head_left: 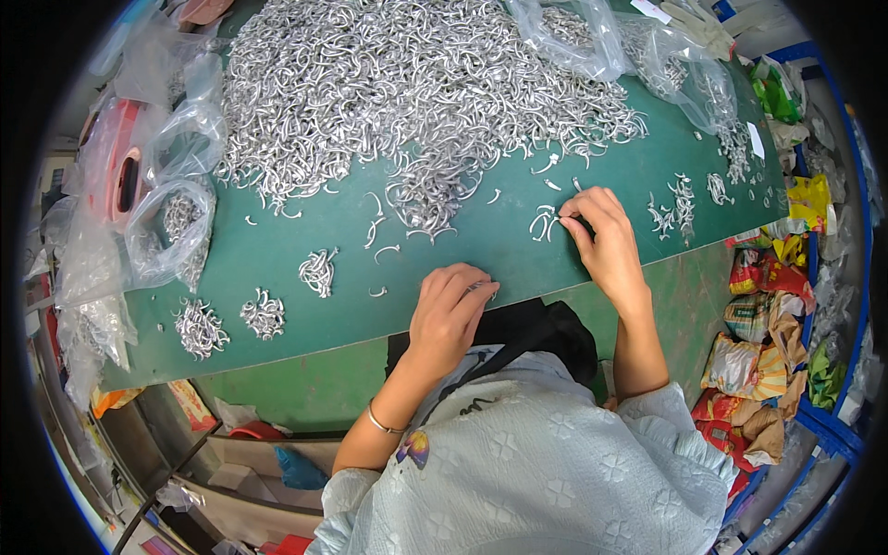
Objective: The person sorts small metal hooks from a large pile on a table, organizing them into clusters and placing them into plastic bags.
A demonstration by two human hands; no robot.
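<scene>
The grip of the left hand (450,310) is curled, the right hand's (608,239) nearly pinched; contents can't be told. Small heaps (264,315) stand separated, nearside of the big pile (370,83), seemingly mostly left to do.

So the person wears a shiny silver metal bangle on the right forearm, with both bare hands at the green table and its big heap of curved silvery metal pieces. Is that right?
Not quite: the bangle is on the left forearm, as the head view shows. The bare left hand and right hand are indeed at the green table with its heap of curved silvery pieces.
</scene>
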